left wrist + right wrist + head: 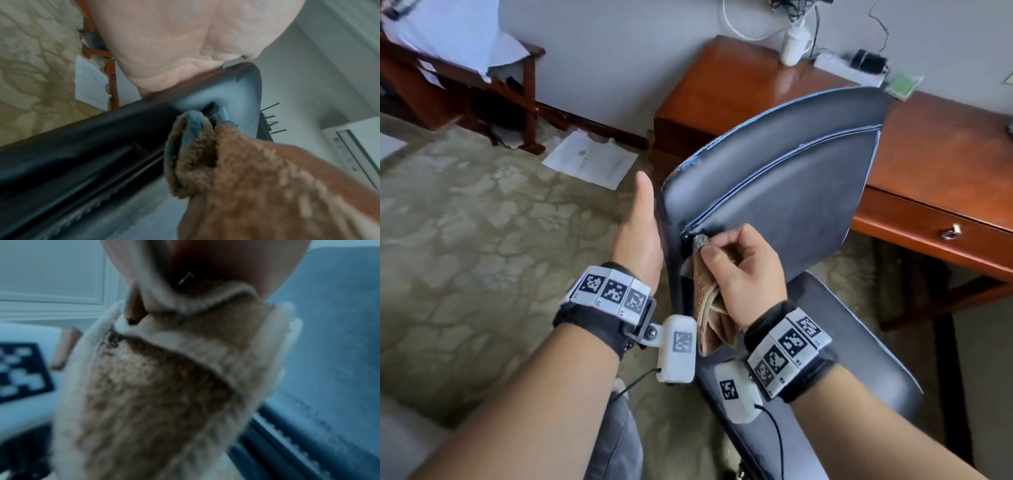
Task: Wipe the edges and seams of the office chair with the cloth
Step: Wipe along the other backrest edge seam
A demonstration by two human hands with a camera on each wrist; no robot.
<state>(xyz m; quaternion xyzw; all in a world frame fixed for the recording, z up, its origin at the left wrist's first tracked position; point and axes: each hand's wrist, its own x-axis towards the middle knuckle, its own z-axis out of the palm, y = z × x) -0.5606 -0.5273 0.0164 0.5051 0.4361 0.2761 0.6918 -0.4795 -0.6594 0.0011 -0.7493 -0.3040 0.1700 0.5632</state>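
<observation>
The office chair's dark backrest (808, 192) stands in front of me, with a piped seam (774, 178) running across it above the seat (852, 342). My right hand (717, 245) grips a folded brown cloth (709, 308) and presses its greyed tip against the lower left end of the seam. My left hand (643, 219) holds the backrest's left edge, thumb straight up and fingers hidden behind it. In the left wrist view the palm (185, 40) lies on that edge (242, 100), with the cloth (236, 170) close below. The cloth (164, 386) fills the blurred right wrist view.
A wooden desk (945, 154) with a drawer stands right behind the backrest; a white bottle (794, 44) and a power strip (846, 68) sit on it. Loose papers (589, 159) lie on the patterned carpet (465, 240). A wooden bench (465, 78) is at the far left.
</observation>
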